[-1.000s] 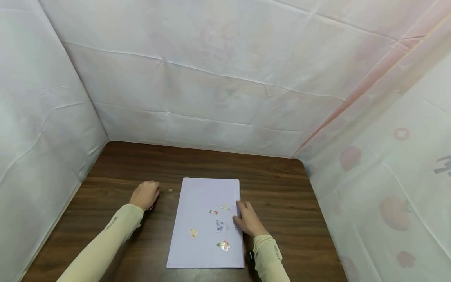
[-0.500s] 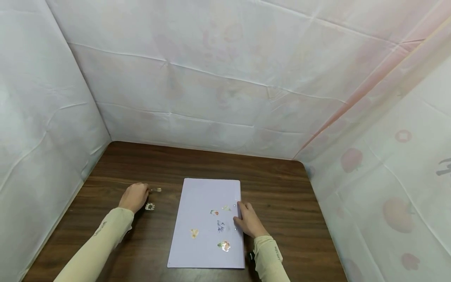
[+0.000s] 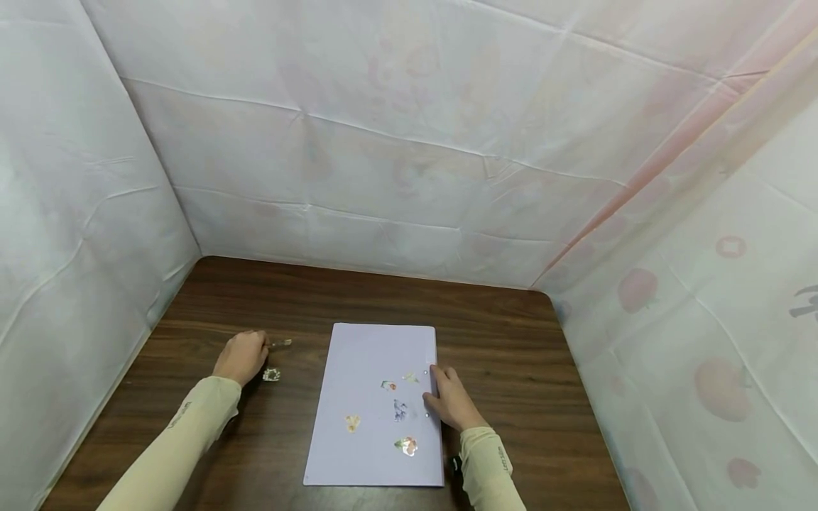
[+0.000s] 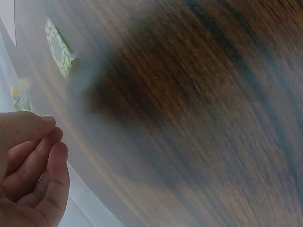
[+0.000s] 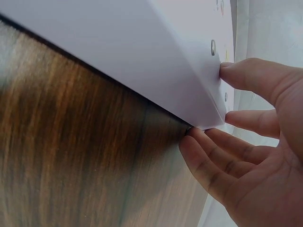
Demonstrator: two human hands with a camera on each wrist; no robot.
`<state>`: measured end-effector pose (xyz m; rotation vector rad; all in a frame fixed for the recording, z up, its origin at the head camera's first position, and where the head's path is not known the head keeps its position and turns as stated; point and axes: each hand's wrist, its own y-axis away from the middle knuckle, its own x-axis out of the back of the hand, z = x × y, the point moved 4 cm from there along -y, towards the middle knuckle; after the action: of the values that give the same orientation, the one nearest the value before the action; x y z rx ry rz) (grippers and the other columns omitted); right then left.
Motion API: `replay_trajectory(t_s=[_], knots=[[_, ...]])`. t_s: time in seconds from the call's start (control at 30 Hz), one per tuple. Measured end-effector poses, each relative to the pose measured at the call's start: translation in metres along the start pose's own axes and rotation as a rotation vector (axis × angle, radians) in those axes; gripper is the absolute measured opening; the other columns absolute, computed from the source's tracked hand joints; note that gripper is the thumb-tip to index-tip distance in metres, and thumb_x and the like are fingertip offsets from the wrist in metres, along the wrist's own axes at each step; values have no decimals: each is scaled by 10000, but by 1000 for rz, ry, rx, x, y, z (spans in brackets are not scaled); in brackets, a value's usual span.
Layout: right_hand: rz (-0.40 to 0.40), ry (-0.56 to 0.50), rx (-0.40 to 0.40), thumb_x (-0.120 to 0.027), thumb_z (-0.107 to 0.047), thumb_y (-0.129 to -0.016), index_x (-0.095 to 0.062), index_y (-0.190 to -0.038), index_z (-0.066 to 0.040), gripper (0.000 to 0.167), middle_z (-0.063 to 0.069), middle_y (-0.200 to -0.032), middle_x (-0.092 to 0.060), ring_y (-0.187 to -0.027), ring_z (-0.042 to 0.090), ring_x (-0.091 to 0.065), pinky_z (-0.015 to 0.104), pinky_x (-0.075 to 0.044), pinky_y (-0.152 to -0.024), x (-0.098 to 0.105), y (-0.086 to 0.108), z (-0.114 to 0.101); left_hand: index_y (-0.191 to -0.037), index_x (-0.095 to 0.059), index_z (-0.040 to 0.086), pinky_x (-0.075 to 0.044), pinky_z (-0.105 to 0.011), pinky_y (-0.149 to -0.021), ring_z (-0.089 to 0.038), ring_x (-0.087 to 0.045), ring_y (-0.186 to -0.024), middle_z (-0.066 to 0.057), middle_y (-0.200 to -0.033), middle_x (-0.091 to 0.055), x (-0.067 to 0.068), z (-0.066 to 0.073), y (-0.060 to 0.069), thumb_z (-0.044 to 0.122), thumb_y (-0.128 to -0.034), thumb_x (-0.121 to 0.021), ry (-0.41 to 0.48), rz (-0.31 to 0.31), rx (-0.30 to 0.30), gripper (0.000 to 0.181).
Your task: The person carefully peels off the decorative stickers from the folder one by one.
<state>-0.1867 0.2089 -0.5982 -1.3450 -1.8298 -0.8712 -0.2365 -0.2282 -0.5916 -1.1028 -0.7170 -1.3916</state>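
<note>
My left hand (image 3: 241,357) pinches a small clear flower sticker (image 3: 281,343) over the left of the table; in the left wrist view the sticker (image 4: 21,96) shows past the thumb, partly hidden by it. Just below that hand lies a second sticker, a pale wreath-like one (image 3: 271,375). A lavender folder (image 3: 358,362) lies closed in the middle, with several flower stickers on its cover. At its right edge my right hand (image 3: 452,401) grips the spine, thumb on the cover and fingers along the side, as the right wrist view shows.
The dark wood-grain table (image 3: 511,369) reaches back to a pale printed curtain (image 3: 383,142), which also hangs at both sides. Two small metal rivets (image 5: 213,48) sit near the folder's spine.
My left hand has moved a little to the left with the flower sticker, uncovering the wreath-like sticker below it. The right hand and the folder have stayed in place.
</note>
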Motion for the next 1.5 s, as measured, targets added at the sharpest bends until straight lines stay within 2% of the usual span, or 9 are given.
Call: replay_trajectory(t_s=[0.23, 0.37, 0.63, 0.73, 0.87, 0.97, 1.23, 1.5], knots=[[-1, 8, 6, -700, -159, -932, -438, -1452, 47, 618, 264, -1306, -473, -1182, 386, -543, 502, -456, -986, 1, 0, -1, -866, -708, -31, -537, -530, -677, -374, -669, -725, -171, -803, -693, 0, -1, 1, -28, -873, -638, -6, -16, 8, 70], [0, 8, 16, -705, -148, -926, -440, -1445, 58, 618, 274, -1291, -477, -1175, 395, -543, 509, -458, -980, 2, 0, -3, -862, -689, -39, -534, -521, -660, -355, -660, -701, -157, -778, -679, 2, 1, 0, -23, -867, -648, 4, -4, -5, 44], [7, 18, 34, -715, -126, -912, -451, -1430, 68, 613, 266, -1255, -490, -1144, 393, -551, 515, -463, -965, 2, -2, -1, -839, -693, 12, -511, -502, -629, -295, -621, -670, -103, -741, -630, 0, 19, -4, 13, -855, -678, 49, 31, -41, 22], [6, 14, 33, -710, -132, -919, -442, -1439, 63, 617, 270, -1273, -483, -1158, 396, -548, 513, -463, -967, 1, -1, -1, -883, -716, 2, -527, -497, -643, -304, -641, -695, -122, -779, -652, -3, 30, -6, 28, -857, -700, 55, 38, -59, 40], [4, 11, 28, -705, -139, -925, -435, -1447, 60, 621, 271, -1286, -478, -1164, 398, -549, 513, -465, -966, 0, -1, 0, -980, -725, -29, -549, -497, -698, -350, -674, -792, -178, -887, -689, -11, 47, -8, 56, -869, -727, 61, 16, -76, 140], [4, 2, 18, -705, -142, -925, -432, -1449, 58, 624, 268, -1292, -475, -1172, 400, -545, 514, -463, -969, 0, -1, 0, -988, -728, -17, -553, -489, -730, -351, -678, -838, -173, -919, -696, -19, 63, -12, 75, -869, -738, 64, -1, -89, 151], [11, -3, 14, -699, -143, -929, -424, -1458, 53, 628, 265, -1297, -471, -1176, 398, -542, 510, -461, -972, 1, -2, -1, -923, -734, 47, -524, -390, -637, -210, -621, -725, -69, -839, -671, -37, 109, -17, 99, -864, -724, 65, -30, -184, 80], [14, 1, 27, -705, -137, -922, -437, -1443, 64, 620, 277, -1297, -473, -1165, 402, -553, 514, -467, -965, 0, -1, -1, -885, -748, 78, -543, -376, -683, -224, -649, -743, -47, -809, -661, -54, 152, -18, 78, -821, -723, 91, -54, -261, 69]])
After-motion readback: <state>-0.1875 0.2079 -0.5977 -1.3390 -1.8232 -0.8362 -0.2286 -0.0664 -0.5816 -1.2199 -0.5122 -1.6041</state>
